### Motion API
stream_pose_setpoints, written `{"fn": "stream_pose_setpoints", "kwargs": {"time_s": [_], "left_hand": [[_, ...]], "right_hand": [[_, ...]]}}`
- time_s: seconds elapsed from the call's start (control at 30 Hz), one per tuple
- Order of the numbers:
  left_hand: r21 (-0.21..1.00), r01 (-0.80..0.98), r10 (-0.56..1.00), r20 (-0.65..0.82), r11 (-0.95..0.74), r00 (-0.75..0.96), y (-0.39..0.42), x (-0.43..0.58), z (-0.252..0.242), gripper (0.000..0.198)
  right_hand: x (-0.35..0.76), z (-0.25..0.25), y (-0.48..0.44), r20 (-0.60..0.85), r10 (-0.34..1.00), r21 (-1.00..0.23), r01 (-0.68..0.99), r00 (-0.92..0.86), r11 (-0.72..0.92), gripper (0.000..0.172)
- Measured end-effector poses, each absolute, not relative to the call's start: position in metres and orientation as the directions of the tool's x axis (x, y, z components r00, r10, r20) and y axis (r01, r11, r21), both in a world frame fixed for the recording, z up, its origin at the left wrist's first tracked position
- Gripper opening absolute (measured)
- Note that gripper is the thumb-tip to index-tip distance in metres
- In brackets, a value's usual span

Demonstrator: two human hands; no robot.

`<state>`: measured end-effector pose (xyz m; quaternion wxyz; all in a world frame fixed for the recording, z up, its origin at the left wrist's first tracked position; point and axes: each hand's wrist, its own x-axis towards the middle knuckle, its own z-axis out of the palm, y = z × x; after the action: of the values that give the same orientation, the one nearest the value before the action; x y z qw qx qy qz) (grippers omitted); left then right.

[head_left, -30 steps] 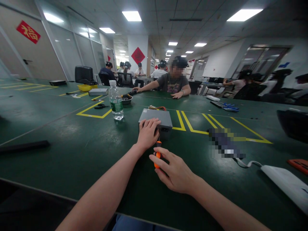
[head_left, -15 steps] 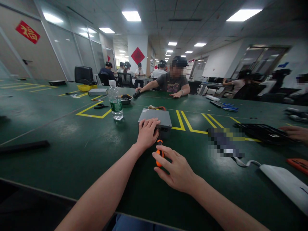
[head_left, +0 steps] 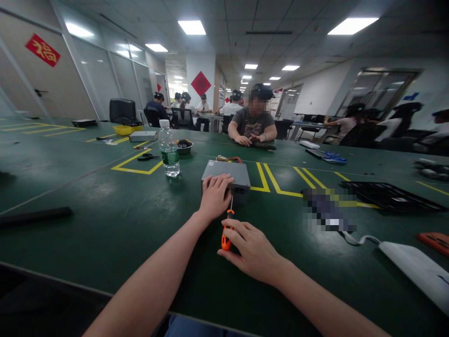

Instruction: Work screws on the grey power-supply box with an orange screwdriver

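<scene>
Water bottle (head_left: 169, 149) (capped) stands left of the grey box (head_left: 226, 173).

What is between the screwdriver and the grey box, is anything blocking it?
Nothing visible blocks it. The right hand holds the screwdriver, its thin shaft pointing straight at the near side of the grey box. The left hand rests on the box's top beside the shaft, not across it.

My two bare forearms, no sleeves, no watch or rings, my left hand (head_left: 214, 196) and right hand (head_left: 250, 250) ungloved, a strip of my blue trousers (head_left: 189, 327) at the frame's bottom edge
</scene>
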<state>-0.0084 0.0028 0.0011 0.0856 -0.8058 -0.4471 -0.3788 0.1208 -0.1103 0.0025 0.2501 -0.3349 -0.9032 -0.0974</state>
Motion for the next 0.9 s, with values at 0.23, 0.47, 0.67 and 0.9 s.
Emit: {"fn": "stream_pose_setpoints", "kwargs": {"time_s": [0.23, 0.47, 0.67, 0.9], "left_hand": [[0.198, 0.780, 0.645, 0.697, -0.593, 0.313, 0.005, -0.009, -0.001, 0.032], [0.199, 0.784, 0.647, 0.698, -0.587, 0.307, 0.005, -0.008, -0.001, 0.033], [0.210, 0.781, 0.646, 0.703, -0.589, 0.298, 0.004, -0.008, -0.001, 0.031], [0.213, 0.777, 0.646, 0.702, -0.592, 0.299, 0.005, -0.008, -0.001, 0.031]], "right_hand": [[0.121, 0.007, -0.110, 0.561, 0.467, 0.146, 0.637, -0.683, 0.757, 0.027], [0.123, 0.007, -0.110, 0.711, 0.344, 0.238, 0.671, -0.613, 0.702, 0.022], [0.125, 0.014, -0.112, 0.709, 0.332, 0.376, 0.731, -0.623, 0.569, 0.017], [0.123, 0.012, -0.120, 0.642, 0.505, 0.470, 0.816, -0.577, 0.336, 0.018]]}}
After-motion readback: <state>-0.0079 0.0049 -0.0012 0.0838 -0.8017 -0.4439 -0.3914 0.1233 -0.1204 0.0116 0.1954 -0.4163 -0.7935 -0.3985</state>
